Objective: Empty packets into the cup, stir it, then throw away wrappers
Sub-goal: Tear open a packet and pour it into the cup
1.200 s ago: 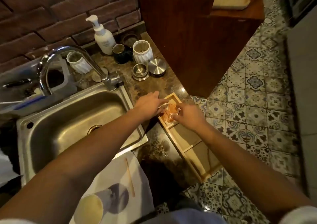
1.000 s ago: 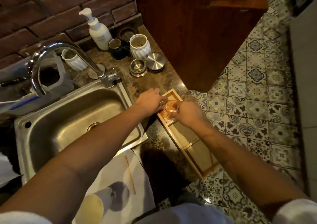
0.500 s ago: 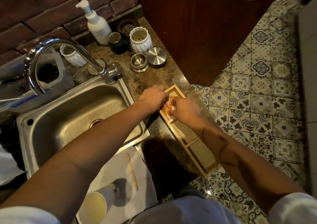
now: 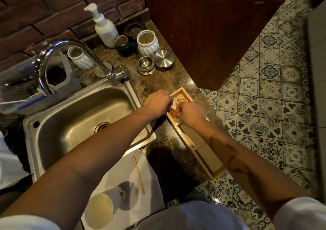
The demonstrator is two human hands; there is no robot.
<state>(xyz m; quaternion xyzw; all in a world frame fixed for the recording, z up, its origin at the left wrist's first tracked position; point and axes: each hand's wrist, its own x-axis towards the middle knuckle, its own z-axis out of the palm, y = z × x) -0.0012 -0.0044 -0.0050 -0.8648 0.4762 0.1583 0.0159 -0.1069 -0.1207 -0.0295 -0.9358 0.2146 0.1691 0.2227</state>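
Observation:
A long wooden tray (image 4: 199,146) with compartments lies along the counter's right edge. Its far compartment holds orange and white packets (image 4: 178,102). Both hands reach into that compartment: my left hand (image 4: 157,101) rests over the packets from the left with its fingers on them, and my right hand (image 4: 189,112) pinches the packets from the right. Near the bottom of the view a pale paper cup (image 4: 99,212) stands on a white cloth (image 4: 123,166), with a thin wooden stir stick (image 4: 138,174) lying beside it.
A steel sink (image 4: 77,122) with a curved tap (image 4: 58,53) fills the left. Behind it stand a pump bottle (image 4: 105,28), white ribbed cups (image 4: 147,43), a dark mug (image 4: 124,45) and metal tins (image 4: 146,65). A wooden cabinet (image 4: 202,27) and patterned floor tiles (image 4: 264,106) lie right.
Both hands stay in the tray's far compartment, working at the packets. The right hand's fingers have closed tighter on them. The view has shifted slightly.

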